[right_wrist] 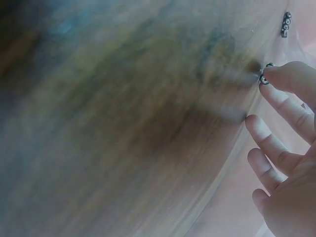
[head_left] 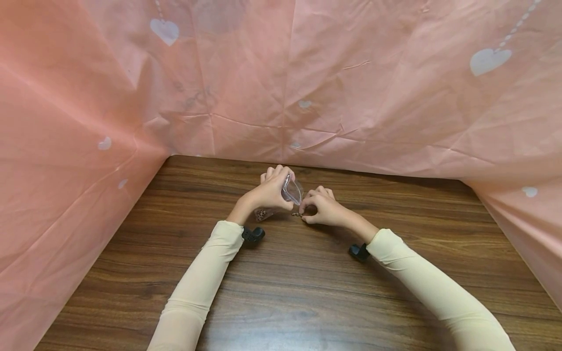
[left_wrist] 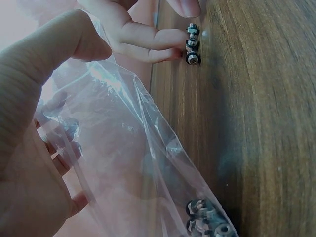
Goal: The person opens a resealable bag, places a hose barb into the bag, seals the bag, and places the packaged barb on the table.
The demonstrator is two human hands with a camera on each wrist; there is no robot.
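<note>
My left hand [head_left: 274, 189] holds a clear plastic zip bag [head_left: 291, 191] by its mouth, which gapes toward the right hand. Thumb and fingers lie on opposite sides of the bag in the left wrist view. Several small metal pieces with black rings [left_wrist: 210, 219] sit in the bag's lower end. Just right of the bag, a short row of similar metal pieces [left_wrist: 192, 44] stands on the wood. My right hand [head_left: 325, 207] is beside this row, thumb and index finger pinching a small ringed metal piece [right_wrist: 263, 78] at the tabletop, its other fingers spread.
Dark brown wood-grain table [head_left: 281, 292] lies under both arms. Pink sheeting with white hearts [head_left: 246, 97] hangs behind the table and along both sides. Black wrist cameras [head_left: 253, 235] are strapped near the pale yellow sleeves [head_left: 193, 287].
</note>
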